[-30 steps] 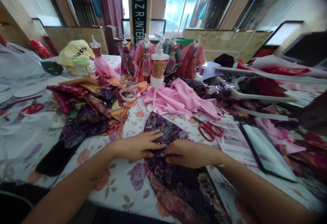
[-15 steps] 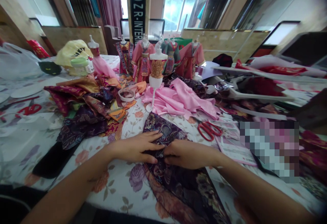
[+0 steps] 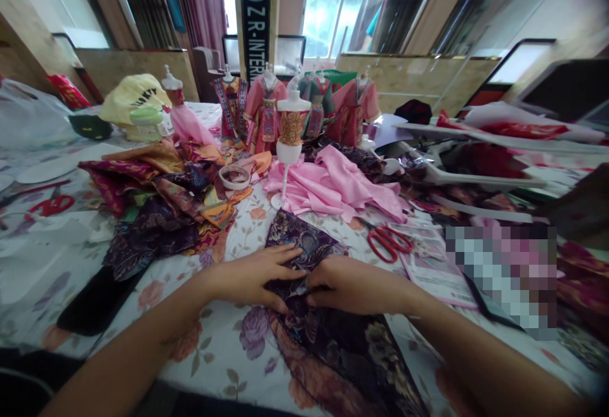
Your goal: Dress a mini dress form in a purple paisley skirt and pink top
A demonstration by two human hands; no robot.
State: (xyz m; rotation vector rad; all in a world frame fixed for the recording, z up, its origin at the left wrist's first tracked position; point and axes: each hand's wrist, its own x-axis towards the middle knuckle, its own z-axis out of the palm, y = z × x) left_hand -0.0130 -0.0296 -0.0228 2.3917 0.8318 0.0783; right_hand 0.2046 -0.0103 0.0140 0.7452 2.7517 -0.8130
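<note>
A long piece of dark purple floral fabric (image 3: 352,334) lies on the table, narrow at the far end and wider toward me. My left hand (image 3: 254,274) rests on its left edge, fingers spread and stretched out. Facing it, my right hand (image 3: 356,284) is closed, its curled fingertips gripping a bit of the same fabric; the exact pinch is partly hidden. Just beyond the fabric's tip stands a small white mannequin (image 3: 289,150) with a gold patterned band round its chest. Red-handled scissors (image 3: 389,242) lie to the right of the fabric.
Crumpled pink satin (image 3: 333,182) lies behind the fabric, with several dressed mannequins (image 3: 266,112) farther back. Left are heaped brocade scraps (image 3: 157,214), a tape roll (image 3: 235,178) and a second pair of red scissors (image 3: 50,206). Papers (image 3: 438,271) and a blurred-out patch are at right.
My left thumb has drawn back slightly, and the fabric between the hands is a little more bunched. Both hands otherwise stay in place; the view has shifted very slightly.
</note>
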